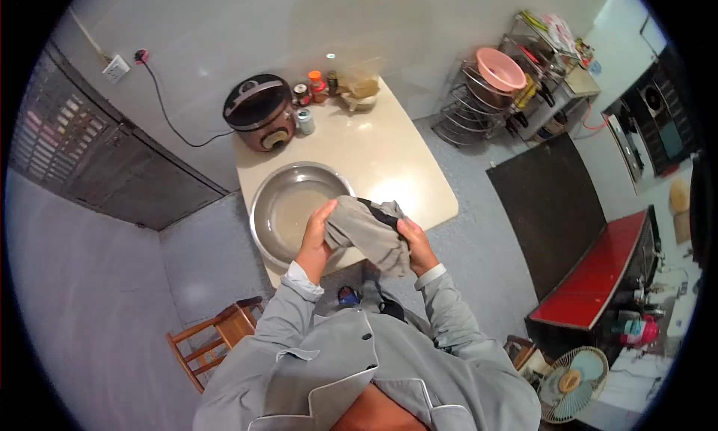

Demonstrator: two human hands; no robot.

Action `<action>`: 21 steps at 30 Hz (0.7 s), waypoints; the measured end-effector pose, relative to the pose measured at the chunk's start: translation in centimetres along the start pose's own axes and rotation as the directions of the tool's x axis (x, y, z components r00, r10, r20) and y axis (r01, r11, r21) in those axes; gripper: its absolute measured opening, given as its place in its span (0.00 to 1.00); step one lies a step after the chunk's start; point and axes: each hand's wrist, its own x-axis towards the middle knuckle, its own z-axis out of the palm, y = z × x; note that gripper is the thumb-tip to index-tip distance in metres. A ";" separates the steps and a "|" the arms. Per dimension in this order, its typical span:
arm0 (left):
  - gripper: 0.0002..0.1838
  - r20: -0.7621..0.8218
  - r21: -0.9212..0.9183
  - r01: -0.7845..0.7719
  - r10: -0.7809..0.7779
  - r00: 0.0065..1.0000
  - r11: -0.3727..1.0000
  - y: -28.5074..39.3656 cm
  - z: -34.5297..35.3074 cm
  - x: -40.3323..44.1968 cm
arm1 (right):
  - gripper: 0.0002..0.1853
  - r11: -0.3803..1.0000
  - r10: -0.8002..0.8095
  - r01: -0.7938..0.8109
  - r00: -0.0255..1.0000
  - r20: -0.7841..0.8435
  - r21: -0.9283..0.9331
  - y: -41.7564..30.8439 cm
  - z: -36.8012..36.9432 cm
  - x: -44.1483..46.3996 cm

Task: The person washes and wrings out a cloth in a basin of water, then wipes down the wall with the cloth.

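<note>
A grey cloth (366, 233) with a black strip along its upper right is bunched between my two hands, over the table's front edge. My left hand (318, 235) grips its left side, fingers closed on the fabric. On the right side, my right hand (416, 244) is closed on the cloth near the black part. Just left of the cloth stands a wide metal basin (262, 206) with what looks like shallow water in it. The cloth overlaps the basin's right rim in view.
The cream table (404, 147) bears a rice cooker (258, 113), several jars (318, 87) and a plastic bag (360, 94) at the back. A wooden chair (235, 325) stands lower left. A wire rack (464, 109) holds a pink basin (501, 68). A fan (572, 382) is lower right.
</note>
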 end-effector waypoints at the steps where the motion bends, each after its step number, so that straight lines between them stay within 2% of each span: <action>1: 0.17 -0.085 -0.184 0.078 -0.095 0.992 0.980 -1.2 -0.5 0.1 | 0.20 0.994 0.084 -0.086 0.996 0.025 0.070 0.6 -1.0 -0.9; 2: 0.17 -0.081 -0.185 0.104 -0.120 0.989 0.977 -2.9 -1.4 0.1 | 0.23 0.918 0.065 -0.153 0.968 0.244 0.365 0.6 -0.6 -2.3; 4: 0.24 0.108 -0.164 -0.158 0.176 0.978 0.974 -6.8 -3.2 0.8 | 0.24 0.952 0.022 -0.059 0.992 0.122 0.300 1.5 -1.1 -4.0; 5: 0.28 0.208 -0.410 -0.006 0.100 0.973 0.912 -6.8 -1.8 3.0 | 0.24 0.953 0.001 -0.035 0.994 0.113 0.301 1.5 -1.2 -4.9; 6: 0.28 0.232 -0.403 0.005 0.097 0.968 0.915 -7.4 -1.2 2.9 | 0.24 0.966 0.008 -0.026 0.997 0.071 0.256 1.6 -1.2 -6.1; 7: 0.30 0.245 -0.418 0.127 -0.023 0.969 0.900 -6.7 1.3 0.8 | 0.24 0.977 0.013 -0.019 0.999 0.031 0.211 1.7 -1.2 -6.8; 8: 0.29 0.227 -0.365 0.183 -0.103 0.968 0.913 -7.3 1.8 0.2 | 0.24 0.977 -0.009 0.003 1.000 0.028 0.212 1.6 -1.4 -7.2; 10: 0.26 0.187 -0.269 0.305 -0.261 0.947 0.913 -8.5 3.0 -1.0 | 0.23 0.997 -0.081 0.081 0.996 -0.033 0.011 1.6 -1.9 -8.2; 11: 0.21 0.152 0.136 0.284 -0.303 0.941 0.949 -9.2 3.0 -0.9 | 0.23 0.995 -0.102 0.102 0.994 -0.038 0.016 1.4 -2.4 -8.6; 12: 0.16 0.106 0.518 0.226 -0.324 0.940 0.825 -10.0 3.0 -0.6 | 0.23 0.992 -0.122 0.122 0.987 -0.103 -0.014 1.2 -3.2 -9.0; 13: 0.10 0.029 0.477 0.180 -0.220 0.975 0.861 -10.8 3.3 -0.1 | 0.22 0.990 -0.142 0.136 0.976 -0.168 -0.045 0.8 -4.2 -9.4; 14: 0.10 0.045 0.487 0.175 -0.225 0.973 0.856 -11.3 3.4 0.8 | 0.21 0.986 -0.163 0.148 0.959 -0.234 -0.078 -0.1 -5.0 -9.8; 15: 0.10 -0.005 0.378 0.159 -0.170 0.985 0.912 -11.6 3.4 1.9 | 0.20 0.994 -0.097 0.087 0.982 -0.161 -0.064 -1.5 -6.5 -11.0; 16: 0.10 -0.065 0.259 0.135 -0.122 0.990 0.957 -11.9 4.3 2.4 | 0.20 0.993 -0.107 0.097 0.980 -0.167 -0.067 -2.7 -7.2 -11.9; 17: 0.11 -0.036 0.242 0.055 -0.047 0.998 0.969 -12.3 5.5 3.1 | 0.18 0.864 -0.176 0.058 0.965 -0.193 -0.501 -3.9 -8.0 -12.7; 18: 0.09 -0.039 0.296 -0.007 0.019 0.999 0.955 -12.9 6.7 3.8 | 0.17 0.557 -0.246 -0.019 0.951 -0.186 -0.830 -4.9 -9.1 -13.3; 19: 0.07 -0.013 0.342 -0.031 0.038 0.999 0.939 -13.5 8.3 4.3 | 0.17 0.551 -0.249 -0.020 0.950 -0.187 -0.834 -5.2 -10.9 -13.5; 21: 0.06 0.020 0.392 -0.061 0.058 0.998 0.918 -14.4 12.0 4.6 | 0.16 0.441 -0.549 0.207 0.832 -0.080 -0.873 -4.4 -14.9 -13.2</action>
